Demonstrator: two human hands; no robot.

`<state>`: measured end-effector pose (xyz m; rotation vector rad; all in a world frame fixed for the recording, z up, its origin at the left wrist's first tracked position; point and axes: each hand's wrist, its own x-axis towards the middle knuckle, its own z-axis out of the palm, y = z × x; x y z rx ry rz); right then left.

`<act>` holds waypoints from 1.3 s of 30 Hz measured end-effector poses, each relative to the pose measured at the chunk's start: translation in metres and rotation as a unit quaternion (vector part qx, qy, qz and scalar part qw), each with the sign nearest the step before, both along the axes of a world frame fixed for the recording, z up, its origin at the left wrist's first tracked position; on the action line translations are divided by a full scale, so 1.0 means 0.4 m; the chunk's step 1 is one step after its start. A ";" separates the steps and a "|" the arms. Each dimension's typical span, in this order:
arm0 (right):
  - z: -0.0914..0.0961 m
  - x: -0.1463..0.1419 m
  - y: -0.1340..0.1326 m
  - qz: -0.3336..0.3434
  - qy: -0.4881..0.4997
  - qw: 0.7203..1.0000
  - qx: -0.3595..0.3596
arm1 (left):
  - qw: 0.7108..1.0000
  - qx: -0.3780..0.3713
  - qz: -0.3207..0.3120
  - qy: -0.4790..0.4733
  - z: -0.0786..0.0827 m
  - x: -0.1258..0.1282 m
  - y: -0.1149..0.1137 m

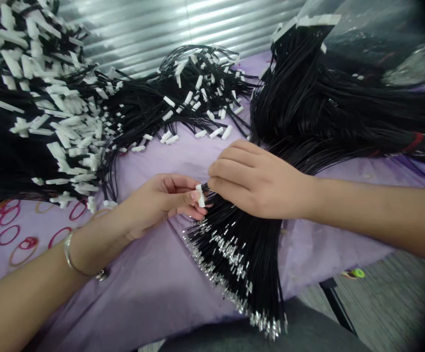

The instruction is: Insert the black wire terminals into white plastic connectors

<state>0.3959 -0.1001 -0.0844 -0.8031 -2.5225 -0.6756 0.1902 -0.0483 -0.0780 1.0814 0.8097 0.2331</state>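
Between the thumb and fingers of my left hand (179,195) is a small white plastic connector (200,195). My right hand (254,178) is closed just to its right, fingertips pinched at the black wires entering the connector; the exact grip is hidden behind the fingers. Below my right hand a fan of black wires (256,259) with bare silvery crimp terminals (234,256) spreads over the front of the table. A metal bangle (71,254) circles my left wrist.
Wires with white connectors (69,127) are heaped at left, with more (198,98) at the back. Black wire bundles (308,102) lie at right, one with a red band (412,143). Rubber bands (9,234) lie on the purple cloth (154,283). A clear plastic bag (373,44) stands back right.
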 end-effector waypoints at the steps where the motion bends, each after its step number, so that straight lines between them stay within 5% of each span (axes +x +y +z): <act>1: -0.005 -0.002 0.003 -0.003 0.007 1.000 0.003 | 1.000 0.002 0.002 0.003 0.002 0.001 -0.002; 10: 0.053 0.008 -0.043 0.004 0.083 0.997 0.003 | 0.995 -0.016 0.085 -0.050 0.011 -0.002 0.002; 17: -0.012 -0.012 -0.034 -0.051 0.082 0.981 -0.169 | 0.980 0.052 0.160 -0.103 0.034 -0.009 0.009; 22: -0.016 -0.006 -0.004 -0.081 0.125 0.921 -0.359 | 0.977 0.124 0.117 -0.127 0.027 -0.007 0.001; 26: 0.009 0.004 0.006 -0.053 0.124 0.885 -0.445 | 0.959 0.233 0.111 -0.117 0.012 -0.008 0.006; 34: 0.007 0.002 -0.007 -0.038 0.118 0.896 -0.427 | 0.864 0.496 0.081 -0.036 0.006 -0.008 0.014; 39: 0.014 -0.003 -0.012 -0.049 0.153 0.894 -0.418 | 0.709 0.704 -0.010 0.020 0.003 -0.014 0.005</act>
